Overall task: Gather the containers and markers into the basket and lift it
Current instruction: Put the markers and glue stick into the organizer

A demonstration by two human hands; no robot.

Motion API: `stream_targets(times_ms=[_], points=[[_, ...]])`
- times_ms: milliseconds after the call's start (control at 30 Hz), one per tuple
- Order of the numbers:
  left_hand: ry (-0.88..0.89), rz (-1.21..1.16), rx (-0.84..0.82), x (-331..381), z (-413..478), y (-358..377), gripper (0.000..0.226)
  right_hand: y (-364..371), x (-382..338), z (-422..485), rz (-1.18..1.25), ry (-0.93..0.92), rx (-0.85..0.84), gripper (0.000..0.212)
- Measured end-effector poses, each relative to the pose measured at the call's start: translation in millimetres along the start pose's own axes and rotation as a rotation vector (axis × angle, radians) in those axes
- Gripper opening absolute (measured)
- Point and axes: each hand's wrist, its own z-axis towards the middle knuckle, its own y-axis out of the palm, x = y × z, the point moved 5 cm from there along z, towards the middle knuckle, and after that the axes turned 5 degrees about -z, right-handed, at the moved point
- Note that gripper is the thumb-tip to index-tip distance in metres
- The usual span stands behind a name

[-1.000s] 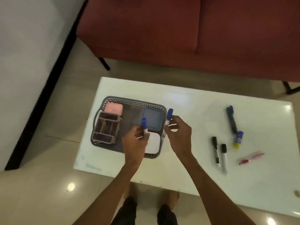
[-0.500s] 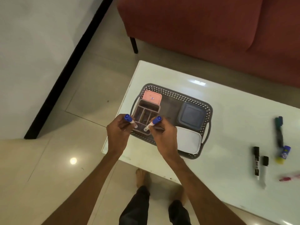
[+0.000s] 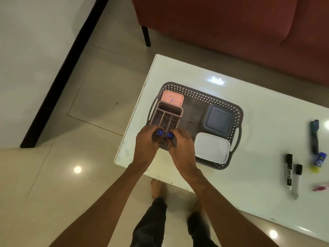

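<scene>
A grey perforated basket [image 3: 199, 94] sits near the left end of the white table [image 3: 263, 111]. Inside it lie a pink container [image 3: 173, 98], a brown divided organizer [image 3: 166, 116], a dark blue-grey lidded container [image 3: 219, 120] and a white lidded container [image 3: 211, 147]. My left hand [image 3: 146, 145] grips one blue-capped marker [image 3: 160, 132] upright over the organizer's near end. My right hand [image 3: 181, 145] holds a second blue-capped marker [image 3: 170, 134] beside it. Only the two caps show; the marker bodies are hidden by my fingers.
On the table's right part lie two black markers [image 3: 289, 171], a dark green marker [image 3: 314, 136], a blue-and-yellow glue stick [image 3: 318, 161] and a pink pen [image 3: 320, 188]. A red sofa [image 3: 231, 32] stands behind the table. My legs and bare feet show below the table's near edge.
Both hands carried the blue-capped markers left across the basket and down, turning them upright over the near end of the organizer. The camera view also swung left.
</scene>
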Motion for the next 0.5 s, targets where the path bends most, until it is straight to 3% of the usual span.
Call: stream_targets(times_ms=[333,500], points=[[-0.026,0.033,-0.038,-15,-5,5,0.027,8,9,-11,0.004,0.045,-0.116,0.037],[-0.016,0.105,0.014,-18,-16,1,0.039,9,12,-18,0.025,0.047,-0.142,0.046]])
